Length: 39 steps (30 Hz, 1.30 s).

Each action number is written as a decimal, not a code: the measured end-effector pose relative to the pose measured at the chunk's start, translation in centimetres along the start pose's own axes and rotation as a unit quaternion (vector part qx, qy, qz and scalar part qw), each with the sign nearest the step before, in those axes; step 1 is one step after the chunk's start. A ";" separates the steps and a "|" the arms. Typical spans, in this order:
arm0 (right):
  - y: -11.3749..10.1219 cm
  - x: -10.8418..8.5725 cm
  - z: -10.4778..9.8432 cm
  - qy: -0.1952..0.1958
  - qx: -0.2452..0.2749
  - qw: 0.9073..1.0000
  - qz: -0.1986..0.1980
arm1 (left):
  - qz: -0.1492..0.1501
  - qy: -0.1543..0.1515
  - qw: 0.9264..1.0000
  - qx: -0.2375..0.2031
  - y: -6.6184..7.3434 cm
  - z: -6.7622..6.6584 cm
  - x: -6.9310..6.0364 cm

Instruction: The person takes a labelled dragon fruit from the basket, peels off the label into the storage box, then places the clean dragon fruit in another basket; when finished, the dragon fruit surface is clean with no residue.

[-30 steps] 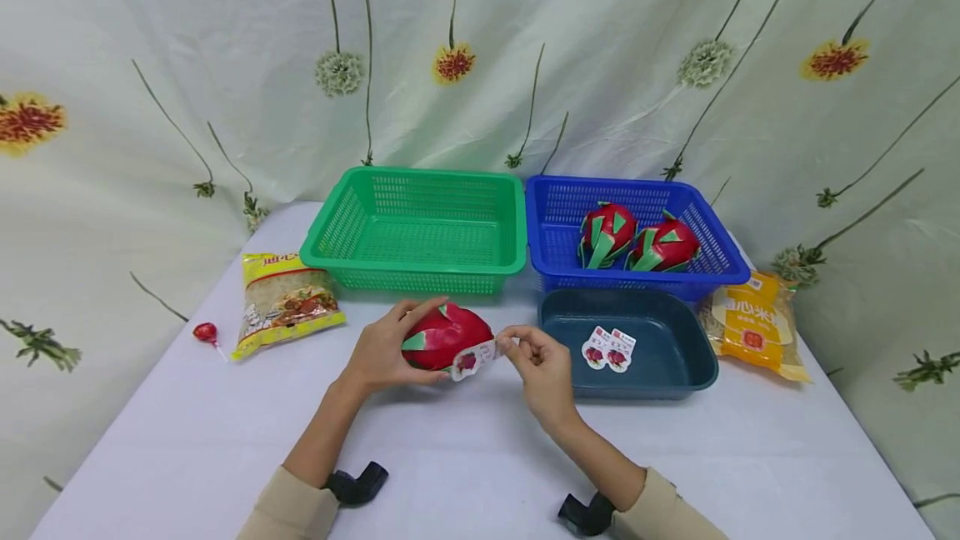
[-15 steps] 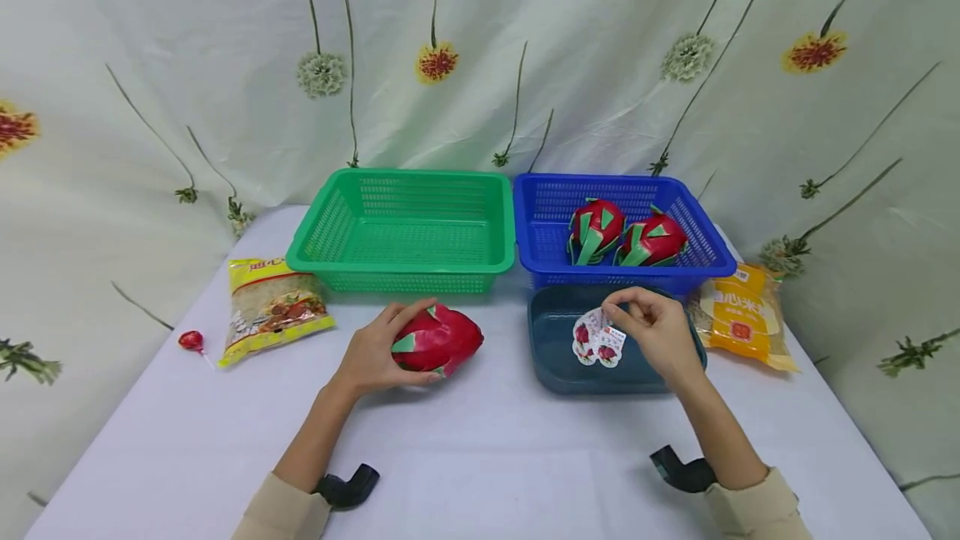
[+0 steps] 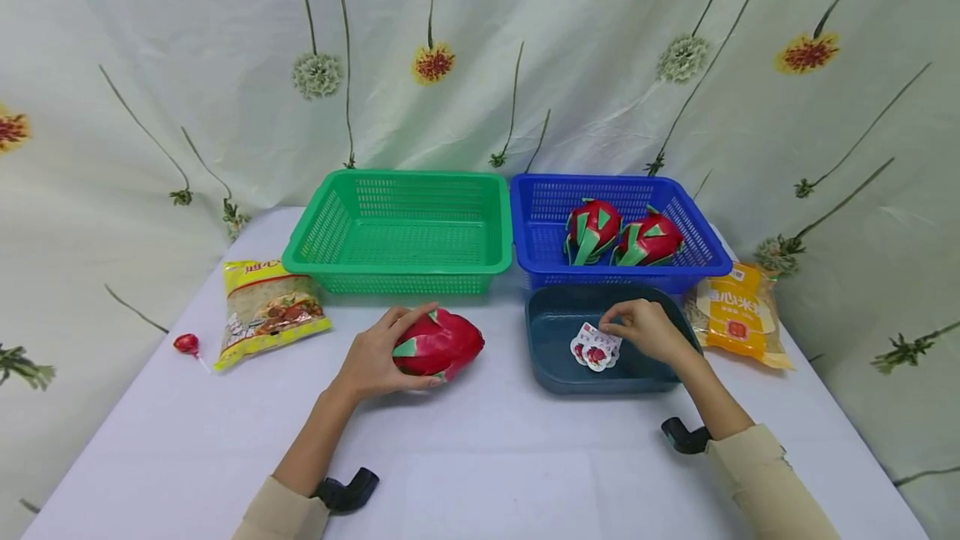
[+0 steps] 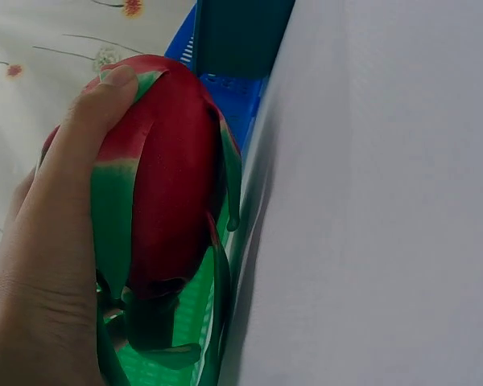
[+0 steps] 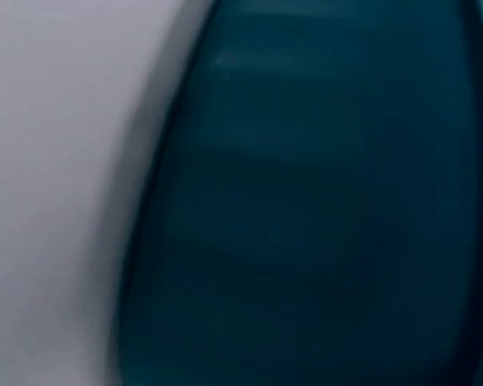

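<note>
My left hand [image 3: 377,361] grips a red dragon fruit [image 3: 442,344] with green scales, at or just above the white table. In the left wrist view the thumb lies along the side of the dragon fruit [image 4: 177,185], and its leafy green end points toward the camera. Over the dark teal tray [image 3: 551,379], my right hand [image 3: 648,330] pinches the top edge of a white tag [image 3: 597,346] printed with a dragon fruit. That tag overlaps other tags lying in the tray. The right wrist view shows only the blurred tray [image 5: 306,209] and table, without the hand.
A green basket [image 3: 397,283] stands behind my left hand. To its right, a blue basket [image 3: 622,275] holds two more dragon fruits [image 3: 651,240]. A yellow-edged food bag [image 3: 272,311] and a red lollipop [image 3: 187,344] lie left, an orange grain bag [image 3: 738,315] right.
My right hand has moved right from the dragon fruit to the teal tray, carrying the tag, and lowered it over the other tags. The left hand keeps its hold on the dragon fruit.
</note>
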State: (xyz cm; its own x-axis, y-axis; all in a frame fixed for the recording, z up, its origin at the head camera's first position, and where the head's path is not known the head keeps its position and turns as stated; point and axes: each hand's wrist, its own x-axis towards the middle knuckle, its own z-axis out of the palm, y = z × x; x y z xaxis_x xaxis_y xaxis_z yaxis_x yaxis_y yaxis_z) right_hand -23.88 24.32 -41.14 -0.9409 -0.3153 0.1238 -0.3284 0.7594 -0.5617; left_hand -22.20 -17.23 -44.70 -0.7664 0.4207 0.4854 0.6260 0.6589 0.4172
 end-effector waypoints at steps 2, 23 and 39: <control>0.1 0.4 0.3 -0.007 -0.008 1.000 -0.005 | -0.004 0.000 1.000 0.001 0.0 0.0 0.0; 1.2 0.6 1.4 -0.113 -0.099 0.989 0.006 | -0.010 0.003 1.000 0.000 -0.1 0.0 -0.2; 0.9 -0.3 1.0 -0.193 -0.149 0.969 0.032 | -0.012 0.008 1.000 0.003 -0.1 0.1 -0.1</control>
State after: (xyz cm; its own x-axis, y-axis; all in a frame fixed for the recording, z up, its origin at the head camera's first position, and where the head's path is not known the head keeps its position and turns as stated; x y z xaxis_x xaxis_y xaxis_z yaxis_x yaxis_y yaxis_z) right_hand -23.82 24.52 -42.49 -0.8777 -0.4074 -0.2522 -0.3332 0.8973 -0.2896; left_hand -22.23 -17.27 -44.86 -0.7791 0.3939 0.4877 0.6059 0.6729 0.4244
